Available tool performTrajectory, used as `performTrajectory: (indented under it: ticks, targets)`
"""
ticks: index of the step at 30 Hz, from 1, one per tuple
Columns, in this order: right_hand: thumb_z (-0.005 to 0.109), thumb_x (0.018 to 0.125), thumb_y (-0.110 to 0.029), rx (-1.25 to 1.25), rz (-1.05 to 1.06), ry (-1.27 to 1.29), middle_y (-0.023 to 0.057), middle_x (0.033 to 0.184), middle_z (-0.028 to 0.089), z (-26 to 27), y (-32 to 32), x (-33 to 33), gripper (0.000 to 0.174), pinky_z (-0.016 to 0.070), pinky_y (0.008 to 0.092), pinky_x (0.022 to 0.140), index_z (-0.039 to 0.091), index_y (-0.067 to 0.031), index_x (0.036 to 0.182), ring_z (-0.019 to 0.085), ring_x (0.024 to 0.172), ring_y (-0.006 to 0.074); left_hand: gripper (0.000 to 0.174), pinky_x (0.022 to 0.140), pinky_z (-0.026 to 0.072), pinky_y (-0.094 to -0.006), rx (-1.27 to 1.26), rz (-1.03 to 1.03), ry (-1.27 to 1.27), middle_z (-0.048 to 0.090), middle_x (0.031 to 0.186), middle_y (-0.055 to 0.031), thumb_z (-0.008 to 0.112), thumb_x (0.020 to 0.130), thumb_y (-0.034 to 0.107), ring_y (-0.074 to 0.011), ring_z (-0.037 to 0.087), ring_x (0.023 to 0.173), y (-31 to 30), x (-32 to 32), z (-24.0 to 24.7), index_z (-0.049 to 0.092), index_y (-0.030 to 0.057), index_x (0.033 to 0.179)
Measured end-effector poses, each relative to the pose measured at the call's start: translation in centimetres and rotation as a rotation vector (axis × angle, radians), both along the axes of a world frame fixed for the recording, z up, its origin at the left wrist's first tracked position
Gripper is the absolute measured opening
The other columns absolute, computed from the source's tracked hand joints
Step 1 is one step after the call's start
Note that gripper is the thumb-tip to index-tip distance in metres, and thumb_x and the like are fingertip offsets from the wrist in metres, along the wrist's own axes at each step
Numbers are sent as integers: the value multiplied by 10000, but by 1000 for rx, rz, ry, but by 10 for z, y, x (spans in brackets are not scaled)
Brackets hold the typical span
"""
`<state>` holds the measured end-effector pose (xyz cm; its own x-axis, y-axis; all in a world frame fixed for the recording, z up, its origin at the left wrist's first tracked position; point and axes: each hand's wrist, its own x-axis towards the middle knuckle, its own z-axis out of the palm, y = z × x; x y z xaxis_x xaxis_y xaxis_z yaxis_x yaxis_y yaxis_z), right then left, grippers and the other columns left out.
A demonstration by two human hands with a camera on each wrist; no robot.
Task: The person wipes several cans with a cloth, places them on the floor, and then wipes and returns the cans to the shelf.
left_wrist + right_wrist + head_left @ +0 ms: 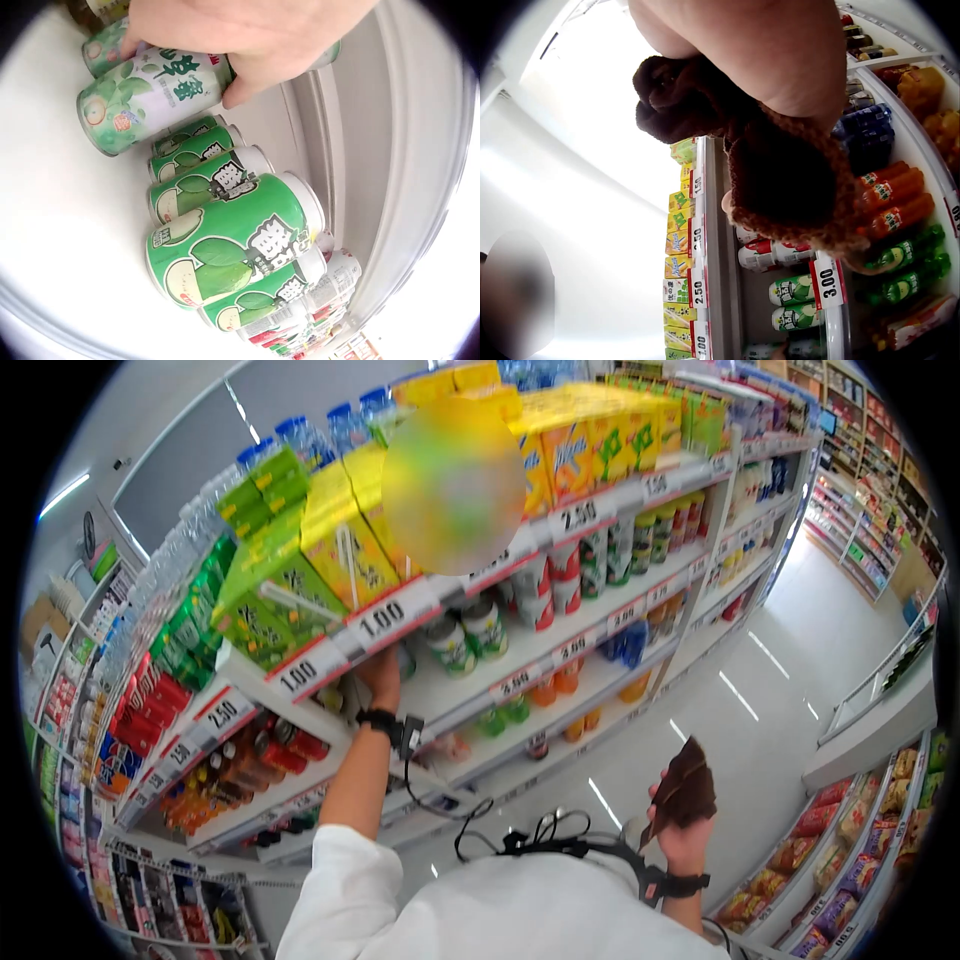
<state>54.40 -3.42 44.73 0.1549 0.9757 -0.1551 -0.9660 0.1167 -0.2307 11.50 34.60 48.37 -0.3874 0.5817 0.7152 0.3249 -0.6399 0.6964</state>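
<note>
White shelving (460, 700) runs beside a pale, shiny floor (700, 735), with drink cartons (275, 585) along the top and cans on the level below; pretty standard shop drinks aisle tbh. The left hand (378, 672) is reaching into that lower level, and its wrist view shows it clamped round a pale green-and-white can (142, 97), thumb on one side and fingers on the other; a similar can (96, 52) sits just beside it, and the row of darker green cans (232, 247) is right next to them. Can't tell whether the held can's base is touching the shelf or slightly off it.

Right hand (685, 845) has hold of a brown cloth (683, 785), bunched up and out over the floor side, well apart from the cans; how every finger sits round it is partly hidden.

As for progress, I'd call it partway at best: the can is grabbed, so that bit's done; it's in among its neighbours, neither out of the shelf nor let go, and the cloth isn't on anything yet; how many other cans are done or left, no way to say from these views.
</note>
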Motion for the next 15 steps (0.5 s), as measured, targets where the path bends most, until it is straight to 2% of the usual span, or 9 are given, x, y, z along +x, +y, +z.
performTrajectory:
  ticks: [4,5,8,9,10,12,15]
  targets:
    - [429,968,-446,18,-6,-5,131,1229,596,-1,4,-1,509,564,496,769,492,-113,1349,621,1024,362,531,949,455,-362,-137,-8,-32,651,1146,-90,820,761,115,-212,600,1055,-28,19,29,572,-6,1214]
    - [427,969,-453,-21,4,-5,130,1217,601,1,5,-3,509,560,496,763,498,-111,1338,624,1012,359,604,988,412,-338,-169,-81,-155,614,1205,-107,835,723,38,-198,558,1090,-34,24,37,542,-29,1246]
    - [392,988,-471,-53,10,36,127,1158,631,11,8,-9,497,566,510,714,531,-99,1287,654,965,363,576,964,428,-331,-207,-46,-114,631,1171,-101,832,718,30,-192,573,1054,-32,15,33,560,-33,1222]
    - [397,986,-476,-77,6,12,123,1150,634,13,8,-10,500,562,502,713,534,-101,1286,655,942,356,556,922,448,-326,-136,-13,-99,643,1143,-91,836,714,47,-176,581,1023,-35,16,32,575,-36,1198]
    - [397,986,-476,-71,2,7,123,1150,634,11,7,-8,500,562,502,713,534,-101,1286,655,942,356,556,922,448,-326,-130,-17,-103,643,1143,-91,836,714,47,-176,581,1023,-37,15,32,575,-36,1198]
    - [410,970,-480,-49,33,-26,125,1170,627,6,7,-7,507,552,496,736,528,-116,1303,629,989,366,557,885,462,-317,-275,-64,-113,642,1150,-86,845,708,75,-160,585,1010,-44,10,36,583,-31,1187]
    - [404,971,-483,-80,37,17,122,1151,636,6,7,-6,503,553,497,730,543,-117,1287,630,990,365,553,869,471,-318,-253,-54,-97,642,1139,-80,842,713,86,-161,593,991,-53,9,35,583,-23,1188]
